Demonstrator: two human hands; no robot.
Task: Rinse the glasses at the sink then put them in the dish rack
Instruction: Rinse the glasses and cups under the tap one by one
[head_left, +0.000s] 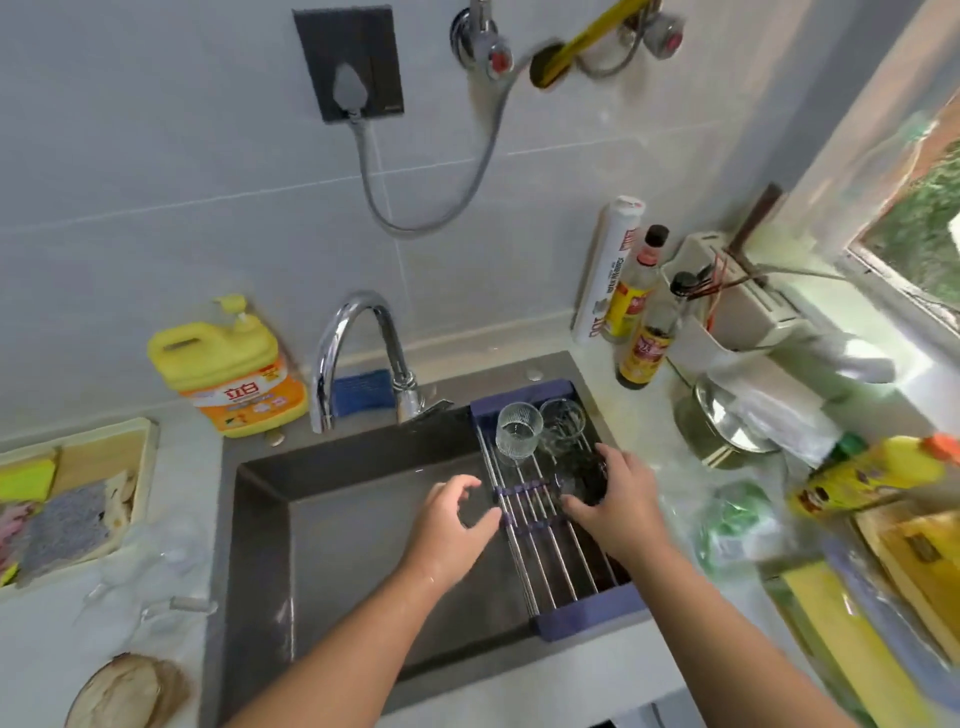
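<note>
- Head view, progress: two glasses already stand in the dish rack (540, 561), which spans the right side of the sink (363, 545). A ribbed glass (517, 431) and a second glass (563, 423) sit side by side at its far end.
- A third glass (574, 486) is at the middle of the rack, on or just above the bars. It looks like the step in hand is setting it down, so the task seems well along.
- No glass shows in the sink basin. The clear clutter on the worktop to the left is too blurred to say whether more glasses wait there.
- Right hand (618, 504): fingers and thumb curve round the third glass and hold it over the rack.
- Left hand (452, 525): hovers over the sink just beside the rack's left edge, fingers loosely curved with a gap to the thumb. Nothing shows in its grasp.
- The two hands are near each other but apart.
</note>
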